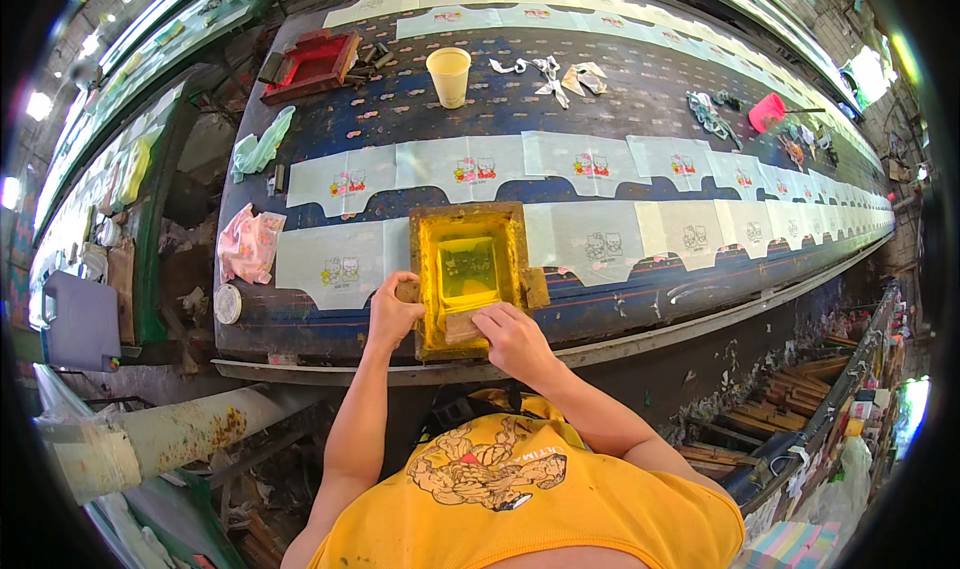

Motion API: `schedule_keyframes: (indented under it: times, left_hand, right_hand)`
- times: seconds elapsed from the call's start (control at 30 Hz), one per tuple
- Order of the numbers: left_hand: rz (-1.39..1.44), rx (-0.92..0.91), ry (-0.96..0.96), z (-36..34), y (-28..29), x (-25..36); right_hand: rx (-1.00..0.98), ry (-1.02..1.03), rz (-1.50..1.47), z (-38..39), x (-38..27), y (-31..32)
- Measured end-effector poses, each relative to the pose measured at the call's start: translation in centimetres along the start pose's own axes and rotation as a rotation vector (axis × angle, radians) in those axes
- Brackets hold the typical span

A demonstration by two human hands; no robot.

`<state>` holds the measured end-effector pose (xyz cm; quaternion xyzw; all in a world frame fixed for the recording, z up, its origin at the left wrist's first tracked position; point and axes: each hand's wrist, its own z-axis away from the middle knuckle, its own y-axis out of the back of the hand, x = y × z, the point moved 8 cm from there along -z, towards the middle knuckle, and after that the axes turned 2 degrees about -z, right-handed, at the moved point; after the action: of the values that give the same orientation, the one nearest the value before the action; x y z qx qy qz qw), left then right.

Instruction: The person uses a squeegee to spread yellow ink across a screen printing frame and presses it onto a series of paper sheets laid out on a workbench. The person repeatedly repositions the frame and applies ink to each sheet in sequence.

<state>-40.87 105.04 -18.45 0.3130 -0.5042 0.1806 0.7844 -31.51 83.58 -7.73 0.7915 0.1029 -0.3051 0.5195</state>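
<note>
In front of me on the long dark table (600,314) lies a screen printing frame (466,215), a deep wooden box stained yellow. Its mesh has a greenish yellow window (467,269), with yellow ink around it. My left hand (392,316) is closed on the wooden block at the frame's left side. At the near end of the frame, my right hand (512,335) grips a squeegee (461,327) with a wooden handle. Pale cut fabric pieces (590,241) with printed cartoon figures lie in rows; the frame covers part of the near row.
A pale yellow cup (449,79) and a red-stained frame (312,66) stand on the far side. Pink cloth (250,244), a round lid (228,304) and green cloth (264,146) lie at the left edge. Farther right sits a pink container (768,114). A rusty pipe (190,431) runs below left.
</note>
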Motion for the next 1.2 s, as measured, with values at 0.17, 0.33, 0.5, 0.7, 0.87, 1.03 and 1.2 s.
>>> schedule_keyframes:
  times: [0.17,0.33,0.5,0.7,0.87,1.03,1.2]
  left_hand:
    - [-0.054,-0.021,0.047,0.6,0.1,1.4]
    - [-0.054,-0.029,0.073,0.7,0.2,1.4]
    - [-0.142,-0.021,0.013,1.1,0.4,3.1]
    - [-0.195,0.029,-0.050,0.6,0.5,2.0]
    - [-0.162,0.073,-0.087,0.5,0.3,1.7]
    - [-0.027,0.070,-0.080,1.0,-2.3,2.9]
    - [0.083,0.071,-0.142,1.5,-10.7,6.3]
  right_hand:
    - [0.070,0.028,0.057,-0.3,0.6,-1.1]
    - [0.125,0.002,0.083,-6.2,4.3,-1.6]
    - [0.099,-0.082,0.026,-12.0,7.0,-0.3]
    - [0.116,-0.047,0.062,-6.8,5.0,-2.0]
    - [0.113,0.007,0.076,-1.9,1.3,-1.6]
    - [0.076,0.006,0.058,-1.6,3.0,2.0]
    - [0.109,0.019,0.125,1.0,7.0,9.4]
